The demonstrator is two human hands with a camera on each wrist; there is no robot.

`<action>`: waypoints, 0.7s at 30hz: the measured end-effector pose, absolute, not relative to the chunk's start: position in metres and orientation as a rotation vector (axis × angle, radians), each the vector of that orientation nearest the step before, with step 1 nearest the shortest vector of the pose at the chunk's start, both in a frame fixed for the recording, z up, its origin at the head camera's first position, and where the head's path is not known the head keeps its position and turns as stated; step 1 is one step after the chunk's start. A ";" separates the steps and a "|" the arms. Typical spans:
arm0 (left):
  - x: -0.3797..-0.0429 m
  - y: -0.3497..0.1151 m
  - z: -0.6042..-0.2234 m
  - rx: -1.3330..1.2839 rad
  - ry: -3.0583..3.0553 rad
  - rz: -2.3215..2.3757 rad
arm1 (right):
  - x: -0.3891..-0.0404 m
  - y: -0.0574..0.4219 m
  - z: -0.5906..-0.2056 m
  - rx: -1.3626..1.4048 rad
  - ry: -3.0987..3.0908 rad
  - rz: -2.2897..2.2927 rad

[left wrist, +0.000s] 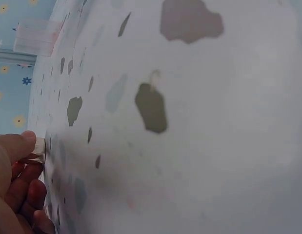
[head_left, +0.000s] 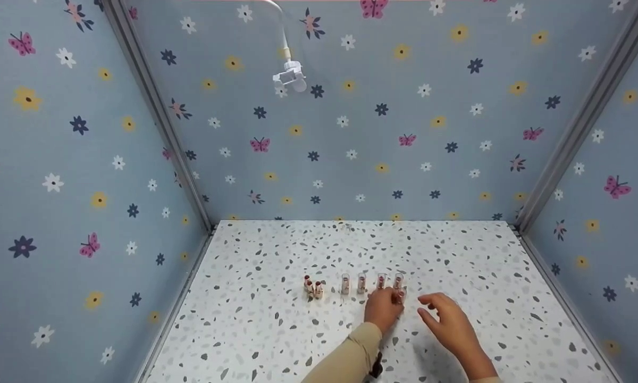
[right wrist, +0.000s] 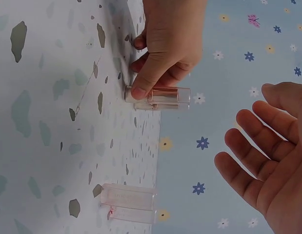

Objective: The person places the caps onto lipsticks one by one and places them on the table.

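My left hand (head_left: 384,309) pinches a small clear lipstick tube (head_left: 401,297) with a pale base, at the right end of a row. In the right wrist view, thumb and fingers close round the base of that tube (right wrist: 163,94), and a second clear tube shows right behind it. Several clear tubes (head_left: 345,284) stand upright along the row. To their left, a cluster of three small white pieces with dark red tops (head_left: 318,290) stands close together. My right hand (head_left: 449,322) hovers just right of the left one, fingers loosely spread, holding nothing.
Under everything lies a white speckled tabletop (head_left: 255,330). Blue flowered walls (head_left: 351,133) rise at the back and both sides, with grey metal posts (head_left: 162,114) at the corners. A white clamp on a bent arm (head_left: 290,77) hangs before the back wall.
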State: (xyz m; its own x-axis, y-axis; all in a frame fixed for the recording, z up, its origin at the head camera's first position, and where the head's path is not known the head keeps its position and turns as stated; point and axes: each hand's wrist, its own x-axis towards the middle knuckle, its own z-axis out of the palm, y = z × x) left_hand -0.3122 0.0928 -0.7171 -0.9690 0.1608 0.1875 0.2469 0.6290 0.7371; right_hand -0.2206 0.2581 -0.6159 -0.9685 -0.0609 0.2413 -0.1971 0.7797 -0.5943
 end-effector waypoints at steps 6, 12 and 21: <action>-0.308 0.090 -0.711 -0.348 -2.808 -1.256 | -0.221 0.258 -0.618 0.178 -2.773 0.973; -0.299 0.079 -0.702 -0.352 -2.839 -1.195 | -0.220 0.259 -0.620 0.171 -2.774 0.970; -0.280 0.041 -0.681 -0.481 -2.782 -1.350 | -0.215 0.266 -0.625 0.123 -2.825 0.978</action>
